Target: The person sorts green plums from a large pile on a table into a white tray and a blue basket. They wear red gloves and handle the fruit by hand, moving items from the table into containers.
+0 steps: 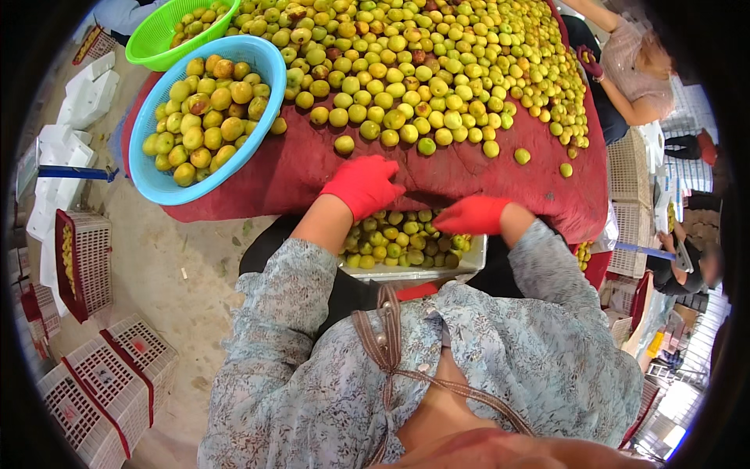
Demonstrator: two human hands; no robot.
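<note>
My left hand [364, 185], in a red glove, is at the front edge of the red cloth [281, 170] on the table, its fingers curled. Whether it holds a fruit is hidden. My right hand [476, 215], gloved in red too, hangs over the right side of a white box [404, 273] at my lap. It is slightly blurred, and its grip does not show. Inside the box lie many green and yellow jujubes [404, 239]. Beyond my hands, a large heap of jujubes [422, 70] covers the cloth, with a few loose ones along its near edge.
On the left of the table, a blue plastic basket [280, 88] holds jujubes, beside a green basket [140, 47]. White plastic crates [88, 258] and foam boxes [88, 94] stand on the floor to the left. A co-worker [638, 76] sits at the table's right.
</note>
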